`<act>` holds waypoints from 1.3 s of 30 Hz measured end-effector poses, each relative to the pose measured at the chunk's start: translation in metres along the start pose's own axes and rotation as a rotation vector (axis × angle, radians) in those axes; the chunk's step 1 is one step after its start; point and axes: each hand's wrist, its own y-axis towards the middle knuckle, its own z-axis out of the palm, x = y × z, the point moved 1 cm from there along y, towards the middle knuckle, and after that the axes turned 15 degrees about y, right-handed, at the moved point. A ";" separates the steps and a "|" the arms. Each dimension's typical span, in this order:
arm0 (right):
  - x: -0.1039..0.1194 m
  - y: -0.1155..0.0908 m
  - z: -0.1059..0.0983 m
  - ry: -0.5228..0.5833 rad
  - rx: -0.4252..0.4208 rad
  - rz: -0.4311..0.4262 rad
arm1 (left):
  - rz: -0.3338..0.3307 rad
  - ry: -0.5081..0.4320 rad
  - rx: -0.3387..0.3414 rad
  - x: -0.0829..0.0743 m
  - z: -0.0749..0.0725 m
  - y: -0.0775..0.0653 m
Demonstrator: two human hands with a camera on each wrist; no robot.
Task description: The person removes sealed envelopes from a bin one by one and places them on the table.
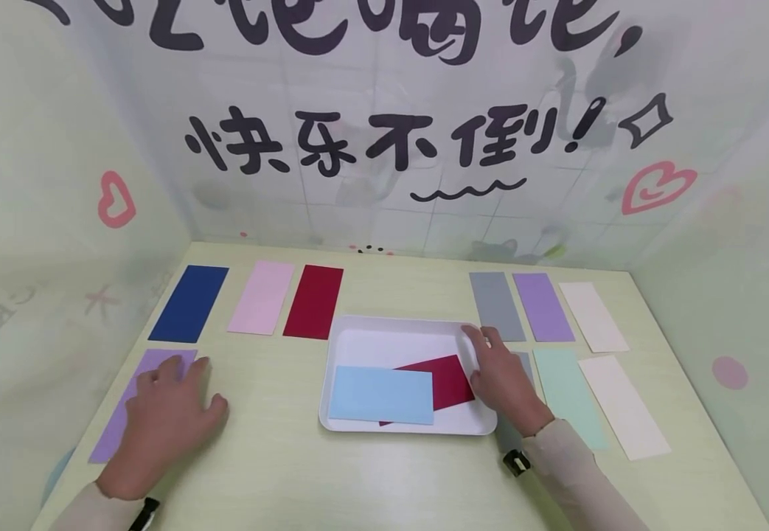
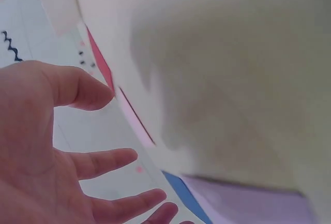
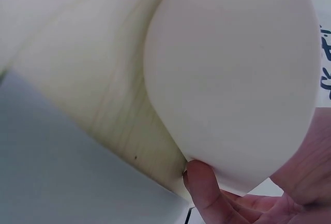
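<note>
A shallow white tray [image 1: 391,335] lies on the table, holding a light blue card [image 1: 380,394] over part of a dark red card [image 1: 453,380]. My right hand [image 1: 506,376] grips the tray's right side. In the right wrist view the thumb [image 3: 202,185] presses at the edge of the white tray wall [image 3: 232,74]. At the left, my left hand [image 1: 165,417] hovers, fingers spread, over a purple card [image 1: 115,413], partly covering it. The left wrist view shows its palm [image 2: 23,125] holding nothing, with the purple card [image 2: 253,203] at the lower right.
Dark blue [image 1: 189,304], pink [image 1: 261,299] and dark red [image 1: 313,302] cards lie back left. On the right are grey [image 1: 497,306], purple [image 1: 543,306], mint [image 1: 570,398] and pale cards [image 1: 623,409]; another grey card [image 1: 509,435] is partly under the right arm. Printed curtains surround the table.
</note>
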 end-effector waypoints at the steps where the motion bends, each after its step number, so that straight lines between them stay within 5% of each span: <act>1: 0.000 0.000 0.000 0.000 0.002 0.002 | 0.021 0.007 -0.015 -0.008 -0.002 0.003; 11: 0.000 0.001 0.001 -0.001 0.003 0.001 | 0.183 0.043 -0.080 -0.091 -0.014 0.028; 22: 0.001 0.000 0.003 -0.001 0.004 -0.002 | 0.418 0.126 -0.181 -0.163 -0.019 0.030; 31: 0.001 0.000 0.002 -0.002 0.004 0.003 | 0.565 0.217 -0.136 -0.189 -0.011 0.029; 39: 0.001 0.000 0.000 -0.003 0.001 0.002 | 0.714 0.128 -0.149 -0.194 -0.009 0.033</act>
